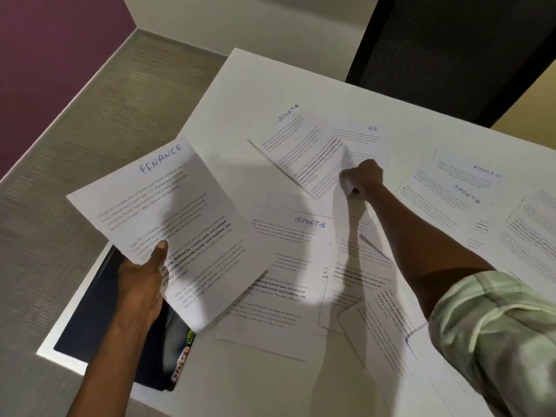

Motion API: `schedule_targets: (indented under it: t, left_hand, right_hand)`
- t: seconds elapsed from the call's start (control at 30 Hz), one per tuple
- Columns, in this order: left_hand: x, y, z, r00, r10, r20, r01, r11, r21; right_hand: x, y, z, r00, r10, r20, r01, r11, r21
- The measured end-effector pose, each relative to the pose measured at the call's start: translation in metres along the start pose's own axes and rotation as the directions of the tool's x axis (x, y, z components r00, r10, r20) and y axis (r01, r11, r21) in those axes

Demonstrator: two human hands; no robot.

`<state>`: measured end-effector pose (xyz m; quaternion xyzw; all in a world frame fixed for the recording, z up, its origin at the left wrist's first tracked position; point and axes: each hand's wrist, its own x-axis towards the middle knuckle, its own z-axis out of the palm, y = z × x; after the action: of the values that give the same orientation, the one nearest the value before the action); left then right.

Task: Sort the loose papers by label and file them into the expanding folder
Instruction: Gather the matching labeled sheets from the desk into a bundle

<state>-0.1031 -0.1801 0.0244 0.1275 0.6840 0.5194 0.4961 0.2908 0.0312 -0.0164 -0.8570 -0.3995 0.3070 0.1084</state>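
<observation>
My left hand grips a sheet headed FINANCE by its lower left corner, lifted above the dark expanding folder, which lies at the table's left edge with coloured tabs showing. My right hand reaches far across and pinches the lower corner of a sheet headed SPORTS, raising that edge. Beneath it lies an HR sheet. A second SPORTS sheet lies flat in the middle. An ADMIN sheet and a third SPORTS sheet lie at the right.
Several more printed sheets overlap along the white table's right and near side. A black mesh chair back stands behind the table's far edge. Grey carpet lies to the left, below a purple wall.
</observation>
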Motion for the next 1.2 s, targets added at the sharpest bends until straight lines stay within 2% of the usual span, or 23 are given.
schedule_targets:
  t: [0.03,0.1,0.2,0.27,0.33,0.4,0.43,0.53,0.57,0.63,0.7,0.77,0.9,1.03,1.1,1.13,1.2]
  left_hand:
    - [-0.001,-0.001,0.000,1.000,0.003,-0.007,-0.003,1.000,-0.005]
    - [-0.004,-0.005,-0.002,1.000,0.011,-0.016,-0.012,1.000,-0.002]
    - [-0.010,-0.008,-0.003,1.000,0.010,-0.011,-0.010,1.000,-0.008]
    - [-0.014,-0.009,-0.002,1.000,0.015,-0.011,-0.016,1.000,-0.015]
    - [-0.018,-0.012,-0.001,1.000,0.014,-0.018,-0.015,1.000,-0.019]
    - [-0.023,-0.011,0.001,1.000,0.013,-0.027,-0.013,1.000,-0.011]
    - [-0.024,-0.011,0.002,0.999,0.017,-0.029,-0.018,1.000,-0.010]
    - [-0.028,-0.009,0.002,0.999,0.037,-0.030,-0.037,0.999,-0.011]
    - [-0.029,-0.009,0.001,0.999,0.044,-0.030,-0.044,0.999,-0.010]
    - [-0.030,-0.009,-0.003,0.997,0.060,-0.038,-0.061,0.998,-0.014]
    - [-0.033,-0.010,-0.008,0.996,0.072,-0.047,-0.073,0.997,-0.025]
    - [-0.033,-0.011,-0.014,0.995,0.086,-0.056,-0.088,0.996,-0.030]
    - [-0.029,-0.012,-0.027,0.995,0.078,-0.065,-0.081,0.996,-0.045]
    - [-0.029,-0.013,-0.032,0.997,0.059,-0.047,-0.062,0.996,-0.060]
    - [-0.031,-0.014,-0.031,0.998,0.058,0.006,-0.058,0.997,-0.060]
    - [-0.033,-0.014,-0.029,0.996,0.072,0.044,-0.070,0.996,-0.048]
    - [-0.038,-0.016,-0.024,0.988,0.114,0.105,-0.112,0.993,-0.022]
  right_hand:
    - [0.002,0.003,-0.008,0.999,0.031,-0.033,-0.030,0.999,0.043]
    - [0.005,0.009,-0.024,0.993,0.037,-0.113,-0.035,0.999,0.024]
    - [0.005,0.017,-0.035,0.977,0.027,-0.209,-0.056,0.990,-0.132]
    - [-0.004,0.027,-0.027,0.936,-0.166,-0.311,0.041,0.927,-0.372]
    - [-0.030,0.035,-0.007,0.799,-0.503,-0.330,0.315,0.817,-0.484]
    - [-0.076,0.043,0.027,0.653,-0.718,-0.239,0.588,0.680,-0.438]
    - [-0.102,0.048,0.047,0.638,-0.755,-0.150,0.660,0.636,-0.400]
    - [-0.159,0.059,0.106,0.647,-0.720,0.252,0.746,0.530,-0.402]
    - [-0.169,0.058,0.117,0.633,-0.694,0.342,0.768,0.509,-0.388]
    - [-0.177,0.045,0.127,0.584,-0.693,0.423,0.811,0.490,-0.318]
    - [-0.178,0.030,0.126,0.544,-0.714,0.441,0.839,0.480,-0.258]
    - [-0.177,0.025,0.124,0.558,-0.719,0.415,0.829,0.508,-0.234]
    - [-0.176,0.046,0.117,0.688,-0.690,0.224,0.724,0.636,-0.266]
    - [-0.171,0.058,0.105,0.670,-0.673,0.313,0.742,0.593,-0.312]
    - [-0.171,0.059,0.097,0.687,-0.659,0.306,0.726,0.635,-0.264]
    - [-0.171,0.062,0.093,0.708,-0.672,0.217,0.706,0.658,-0.262]
    - [-0.172,0.075,0.084,0.734,-0.676,-0.062,0.625,0.709,-0.328]
